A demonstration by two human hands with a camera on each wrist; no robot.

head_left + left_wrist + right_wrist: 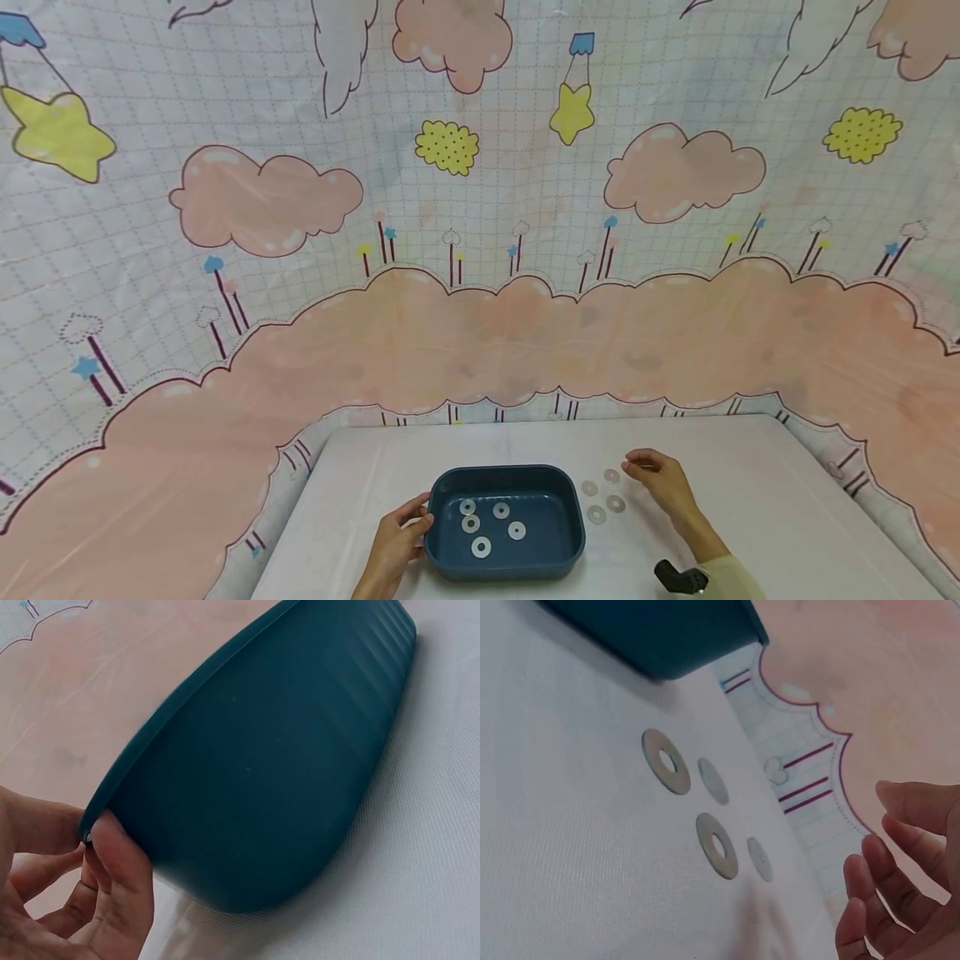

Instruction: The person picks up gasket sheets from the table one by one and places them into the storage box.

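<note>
A dark blue rectangular basin (504, 571) stands on the table with several flat metal washers (481, 547) scattered over its floor. The left hand (395, 537) pinches its left rim; the left wrist view shows thumb and finger on either side of the rim of the basin (247, 765). To the right of the basin, several more washers (596, 514) lie flat in a loose group. Just beyond that group the right hand (663, 483) hovers with loosely bent fingers. In the right wrist view nothing shows between the fingers (885, 874), which are apart from the nearby washers (717, 846).
A white cloth covers the table (360, 467). Behind it hangs a patterned curtain (480, 342) with clouds and stars. A black device (680, 577) is worn on the right wrist, beside a pale sleeve (731, 581).
</note>
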